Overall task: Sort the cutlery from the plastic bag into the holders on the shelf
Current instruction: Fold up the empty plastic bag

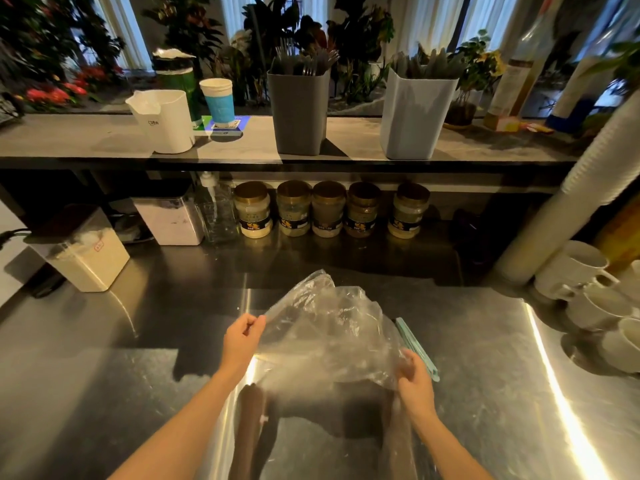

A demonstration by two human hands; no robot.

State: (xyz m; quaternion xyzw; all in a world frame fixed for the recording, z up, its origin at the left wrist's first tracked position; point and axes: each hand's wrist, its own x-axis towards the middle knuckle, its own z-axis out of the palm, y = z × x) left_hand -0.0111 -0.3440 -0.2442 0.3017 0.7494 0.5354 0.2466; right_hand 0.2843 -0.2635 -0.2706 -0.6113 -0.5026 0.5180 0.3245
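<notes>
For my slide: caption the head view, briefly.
Left hand and right hand grip a clear plastic bag over a steel counter, below a dark grey holder and a pale blue holder.

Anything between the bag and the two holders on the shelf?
Nothing visible. Left hand and right hand hold the bag over the counter; grey holder and pale holder stand near the shelf's front, tops open. Jars sit under the shelf, below that path.

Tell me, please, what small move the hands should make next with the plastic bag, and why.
Probably lower the plastic bag onto the counter, so one hand can let go and reach in. Now the left hand pinches one edge and the right hand grips the other side, so neither is free. What is inside the bag I cannot tell.
</notes>
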